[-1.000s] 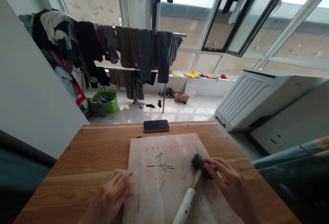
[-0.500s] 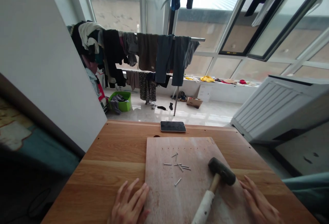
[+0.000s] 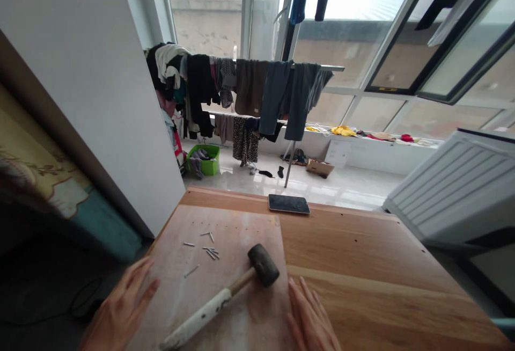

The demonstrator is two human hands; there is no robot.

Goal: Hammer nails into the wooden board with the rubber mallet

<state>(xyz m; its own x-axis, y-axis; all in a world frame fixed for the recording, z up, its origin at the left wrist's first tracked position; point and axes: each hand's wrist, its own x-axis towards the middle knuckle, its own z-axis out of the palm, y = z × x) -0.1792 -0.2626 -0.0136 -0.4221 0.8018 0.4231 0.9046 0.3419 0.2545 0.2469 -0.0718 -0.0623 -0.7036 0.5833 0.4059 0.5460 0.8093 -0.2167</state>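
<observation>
A wooden board [image 3: 229, 257] lies flat on the left part of the wood-topped table [image 3: 374, 297], its left side close to the table's left edge. The person's left hand [image 3: 123, 305] is at the board's left side, its grip open, with the thumb spread away from the fingers and reaching over the edge. The right hand [image 3: 313, 316] lies along the opposite side, its grip also open, the fingers extended and pointing away from the body; how firmly either hand presses cannot be told. Between the two hands a rubber mallet [image 3: 219, 301] rests on the board, its black head to the right, near the board's right edge, and its handle slanting toward the lower left. The handle is bare wood near the head and white with dark marks farther down. Beyond the mallet lie several loose metal nails [image 3: 211, 253]: a small cluster in the middle, a pair behind it, one to the left and one nearer the left hand. A row of small holes runs along the far part of the board. A smartphone [image 3: 288, 204] lies dark-screened at the table's far edge. Past the table, clothes [image 3: 276, 96] hang on a drying rack before the windows, with a green basket [image 3: 211, 164] and a cardboard box [image 3: 319, 168] on the floor.
</observation>
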